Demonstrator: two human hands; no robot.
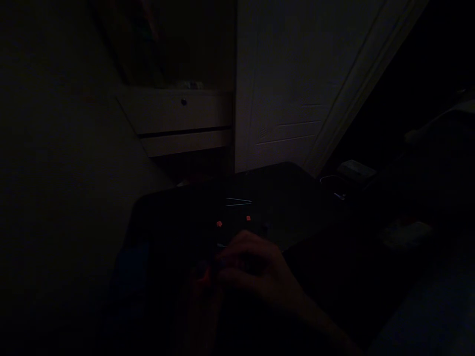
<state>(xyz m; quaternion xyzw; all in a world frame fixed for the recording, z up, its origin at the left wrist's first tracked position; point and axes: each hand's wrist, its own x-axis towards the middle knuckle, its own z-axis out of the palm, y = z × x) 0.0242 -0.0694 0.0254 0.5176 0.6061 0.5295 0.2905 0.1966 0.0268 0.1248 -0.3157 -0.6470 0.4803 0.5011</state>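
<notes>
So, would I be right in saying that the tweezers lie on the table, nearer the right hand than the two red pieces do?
Not quite: the head view shows the tweezers on the table, but farther from the right hand than the two red pieces are.

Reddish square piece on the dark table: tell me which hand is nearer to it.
Right. The right hand is just below the reddish square piece in the picture; the left hand, barely visible, is lower and farther left.
</notes>
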